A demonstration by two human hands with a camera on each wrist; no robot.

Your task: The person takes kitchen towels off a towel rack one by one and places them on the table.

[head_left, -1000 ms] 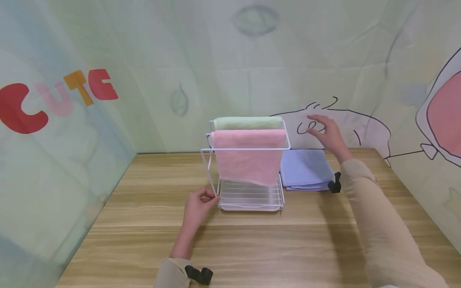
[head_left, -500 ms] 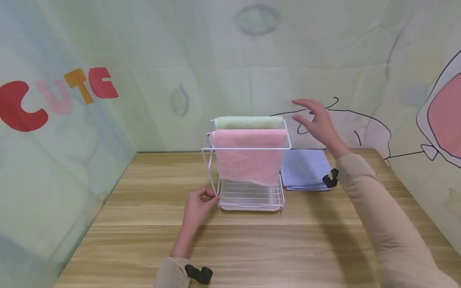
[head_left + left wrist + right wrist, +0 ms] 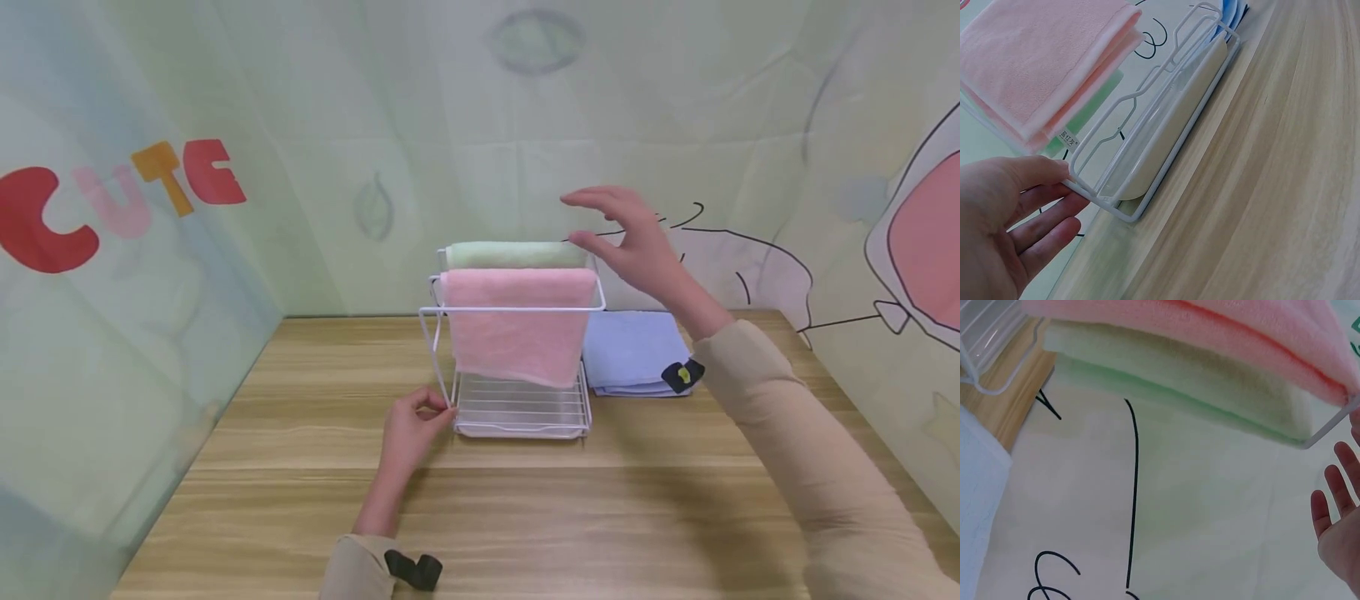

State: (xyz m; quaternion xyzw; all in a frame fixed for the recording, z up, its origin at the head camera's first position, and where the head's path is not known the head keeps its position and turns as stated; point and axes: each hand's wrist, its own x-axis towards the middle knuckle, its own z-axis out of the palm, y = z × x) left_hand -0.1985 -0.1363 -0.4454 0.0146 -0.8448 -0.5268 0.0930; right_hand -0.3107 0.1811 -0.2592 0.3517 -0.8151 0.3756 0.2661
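Note:
A white wire rack (image 3: 512, 309) stands on the table with a pink towel (image 3: 517, 337) and a light green towel (image 3: 517, 253) draped over its upper bars, the green one behind. My left hand (image 3: 407, 432) pinches the rack's lower left frame between thumb and fingers; the left wrist view shows this grip closely. Raised at the rack's upper right corner, my right hand (image 3: 637, 246) has its fingers loosely spread around nothing. Its fingertips are close to the right end of the green towel; whether they touch the rack cannot be told. A pale tray (image 3: 1175, 119) sits in the rack's base.
Folded blue cloths (image 3: 636, 346) lie on the table just right of the rack. The wooden table (image 3: 480, 517) runs back to a printed curtain (image 3: 375, 100) close behind the rack. Wood surface shows left of and in front of the rack.
My right hand has moved left and up, from above the blue cloths to the rack's upper right corner. My left hand keeps its hold; the rack and towels stay put.

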